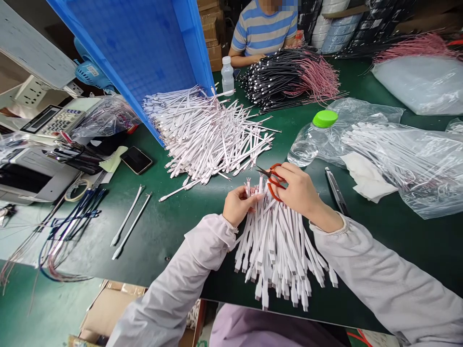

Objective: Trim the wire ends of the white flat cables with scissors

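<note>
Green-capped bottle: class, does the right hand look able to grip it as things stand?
Probably not: the way to the bottle looks free, but the right hand already holds scissors.

- Left grip (239, 206) covers parts of the slim white plastic cables (277, 236) it pinches; their number cannot be told.
- Right grip (298, 190) hides part of the orange-handled metal scissors (269, 174).
- Beyond the left grip, the top edge cuts off the tall blue plastic crate (144, 48).
- Beyond both grips, a person (266, 31) in blue-and-white stripes is cropped above.
- Far left of the left grip, key markings on the grey plastic calculator (60, 120) are too small to read.
</note>
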{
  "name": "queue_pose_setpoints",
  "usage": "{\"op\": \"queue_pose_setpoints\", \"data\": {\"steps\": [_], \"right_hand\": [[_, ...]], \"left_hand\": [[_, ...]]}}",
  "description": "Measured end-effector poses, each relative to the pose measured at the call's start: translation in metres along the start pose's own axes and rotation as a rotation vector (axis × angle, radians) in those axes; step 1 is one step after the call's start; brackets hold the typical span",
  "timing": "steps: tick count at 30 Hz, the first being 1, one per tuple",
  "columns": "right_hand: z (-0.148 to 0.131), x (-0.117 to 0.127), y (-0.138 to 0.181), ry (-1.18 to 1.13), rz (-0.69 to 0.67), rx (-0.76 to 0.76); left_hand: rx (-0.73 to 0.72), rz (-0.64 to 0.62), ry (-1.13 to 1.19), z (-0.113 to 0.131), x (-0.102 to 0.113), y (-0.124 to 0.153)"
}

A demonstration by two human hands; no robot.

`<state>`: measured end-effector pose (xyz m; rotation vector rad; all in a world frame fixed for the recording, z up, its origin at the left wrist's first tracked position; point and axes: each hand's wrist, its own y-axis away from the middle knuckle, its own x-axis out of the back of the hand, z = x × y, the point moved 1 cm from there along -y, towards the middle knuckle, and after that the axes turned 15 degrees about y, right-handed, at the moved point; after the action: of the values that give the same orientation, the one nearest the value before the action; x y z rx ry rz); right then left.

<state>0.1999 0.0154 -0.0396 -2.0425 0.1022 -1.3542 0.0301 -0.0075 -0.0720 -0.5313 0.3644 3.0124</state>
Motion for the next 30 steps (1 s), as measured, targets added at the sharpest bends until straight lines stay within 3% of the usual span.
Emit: {"op": "queue_pose_setpoints", "data": {"steps": [5,13,17,22,30], "right_hand": [[0.003,-0.002,0.008,-0.031,0.028,-0.08],[-0.012,-0.008,0.021,-0.199,-0.092,0.064],[-0.01,-0.015,0.025,-0.213,-0.111,0.028],[-0.012,-0.012,0.025,-0.255,-0.108,-0.023],[-0.019,-0.002,0.02,-0.335,-0.173,-0.12]], "left_hand": [[0.049,-0.014,0.094,0.003,0.002,0.0],[0.108,-0.027,0.174,0.01,0.004,0.003],[0.164,0.012,0.235,0.014,0.004,0.005],[0.13,0.022,0.299,0.011,0.006,0.002],[0.147,0.005,0.197,0.015,0.005,0.006]]}}
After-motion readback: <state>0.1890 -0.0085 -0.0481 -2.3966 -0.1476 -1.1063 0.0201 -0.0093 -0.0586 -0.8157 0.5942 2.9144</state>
